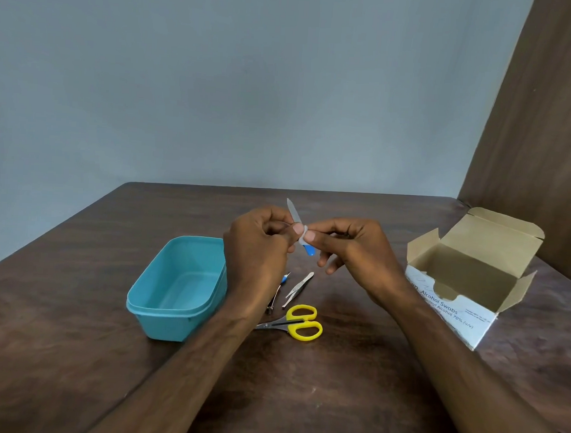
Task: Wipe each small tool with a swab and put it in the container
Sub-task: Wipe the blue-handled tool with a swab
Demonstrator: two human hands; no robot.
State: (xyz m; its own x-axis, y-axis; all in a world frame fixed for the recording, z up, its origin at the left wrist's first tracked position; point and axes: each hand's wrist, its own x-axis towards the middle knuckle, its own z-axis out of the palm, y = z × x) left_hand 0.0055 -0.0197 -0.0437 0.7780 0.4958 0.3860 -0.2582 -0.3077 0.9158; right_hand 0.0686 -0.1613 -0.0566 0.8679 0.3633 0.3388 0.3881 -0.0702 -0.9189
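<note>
Above the table's middle, both hands hold a small nail file with a blue handle tip. My left hand grips the file. My right hand pinches a white swab around the file's lower shaft. The file's metal blade points up and away. A teal plastic container stands to the left with nothing visible in it. On the table below my hands lie a nail clipper, tweezers and yellow-handled scissors.
An open cardboard box labelled Alcohol Swabs stands at the right, its lid flap up. The dark wooden table meets a grey wall at the back. A brown panel rises at the far right.
</note>
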